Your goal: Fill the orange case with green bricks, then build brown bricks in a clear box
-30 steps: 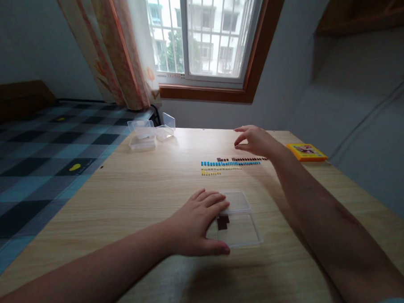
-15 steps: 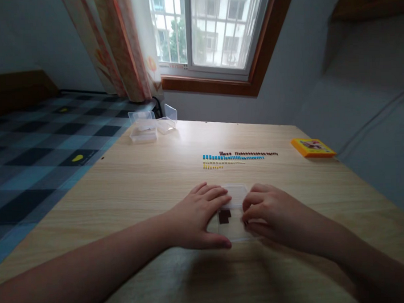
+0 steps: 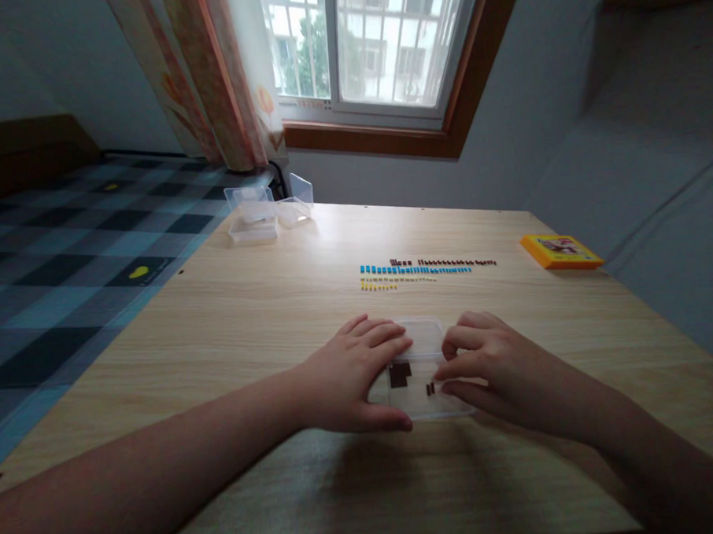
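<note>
A clear plastic box (image 3: 419,410) lies with its lid (image 3: 423,336) opened back on the table in front of me. Inside are a dark brown flat block (image 3: 400,375) at the left and a pair of tiny brown pieces (image 3: 430,389) near the middle. My left hand (image 3: 361,373) rests along the box's left side, fingers spread and thumb at the near edge. Over the right side is my right hand (image 3: 484,364), its fingers bent. Its thumb and forefinger tips are apart, just right of the tiny pieces, and nothing shows between them.
Beyond the box, tiny brown, blue and yellow pieces (image 3: 416,270) lie in rows. An orange-yellow box (image 3: 561,252) sits at the right edge. Two open clear boxes (image 3: 253,230) stand at the far left corner. A bed with a checked cover (image 3: 67,287) adjoins the left side.
My right hand has drawn back slightly to the right and its fingertips have parted. The two tiny brown pieces now show in the box. My left hand stays on the box.
</note>
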